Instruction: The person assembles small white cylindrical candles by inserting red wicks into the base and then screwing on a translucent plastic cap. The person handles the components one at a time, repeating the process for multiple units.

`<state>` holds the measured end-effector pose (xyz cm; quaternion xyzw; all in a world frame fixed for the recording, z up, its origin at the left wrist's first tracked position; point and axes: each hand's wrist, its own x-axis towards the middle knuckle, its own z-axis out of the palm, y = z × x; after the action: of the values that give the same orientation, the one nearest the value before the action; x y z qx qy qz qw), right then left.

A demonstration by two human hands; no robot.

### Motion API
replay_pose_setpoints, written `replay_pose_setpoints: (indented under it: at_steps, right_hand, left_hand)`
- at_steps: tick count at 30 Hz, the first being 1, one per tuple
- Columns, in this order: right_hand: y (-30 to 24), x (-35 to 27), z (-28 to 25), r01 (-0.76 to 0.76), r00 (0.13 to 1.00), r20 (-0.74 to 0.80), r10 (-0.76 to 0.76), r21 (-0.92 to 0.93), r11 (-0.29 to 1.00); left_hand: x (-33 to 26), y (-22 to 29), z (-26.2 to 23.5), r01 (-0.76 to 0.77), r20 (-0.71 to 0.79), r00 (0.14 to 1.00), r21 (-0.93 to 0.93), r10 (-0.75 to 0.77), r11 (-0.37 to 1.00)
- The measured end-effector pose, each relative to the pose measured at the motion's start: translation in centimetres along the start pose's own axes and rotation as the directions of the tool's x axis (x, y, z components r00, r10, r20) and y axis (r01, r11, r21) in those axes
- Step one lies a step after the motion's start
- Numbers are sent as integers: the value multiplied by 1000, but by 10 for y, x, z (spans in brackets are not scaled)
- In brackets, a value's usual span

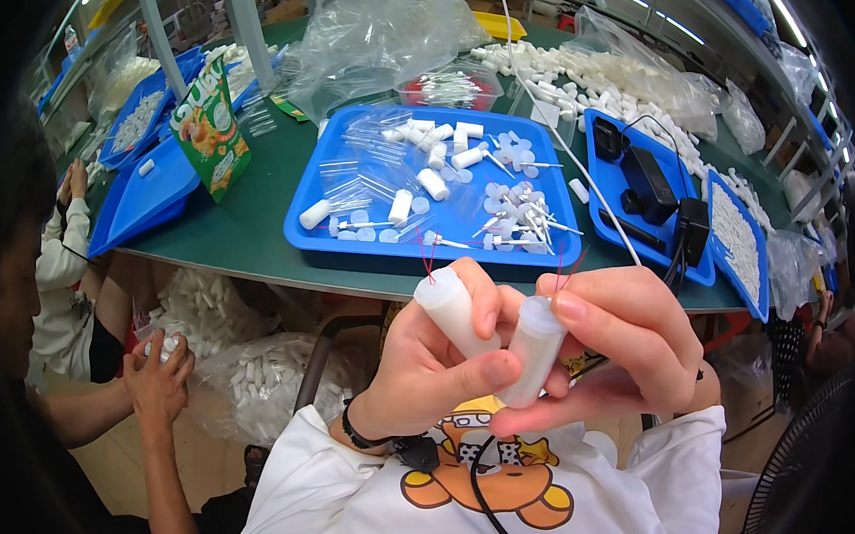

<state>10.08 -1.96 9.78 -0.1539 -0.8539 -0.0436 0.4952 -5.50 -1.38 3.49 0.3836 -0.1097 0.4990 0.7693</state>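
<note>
Head view: well to the left of the wearer's hands, a co-worker's hand (157, 385) curls around something white I can't make out. Nearer the left hand, lower down, sits a clear bag (262, 390) full of white cylinders. Straight beyond both hands lies a blue tray (370, 253) with more cylinders, pale discs and thin clear tubes.

The left hand (403, 381) is wrapped around two capped white tubes at once: the left tube (448, 311) leans between its fingers, and its thumb presses the right tube (530, 358). Red threads (430, 257) rise at both tops. I judge the tubes light, fairly stiff and smooth enough to slip, so I'd hold each around the middle of its body, gently, and keep clear of the threads — they look easily snagged or pulled.

The right hand (632, 335) is pinched narrow, thumb and forefinger closed at the right tube's top. Farther out, beyond that hand, I see a black power adapter (649, 184).
</note>
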Motion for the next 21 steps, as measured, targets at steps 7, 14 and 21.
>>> replay_pose_setpoints:
  at_steps: [7,14,21]
  right_hand:
    - [8,-1,-1,65,997,47,-64,-31,997]
    - [11,0,6,-60,998,4,60,132,989]
    - [9,-1,9,-94,995,41,88,170,981]
  left_hand:
    - [-2,-1,-3,4,-50,999,33,-3,999]
    - [2,-1,1,-44,-113,992,88,54,995]
    - [-1,0,-3,-44,-134,988,230,77,972]
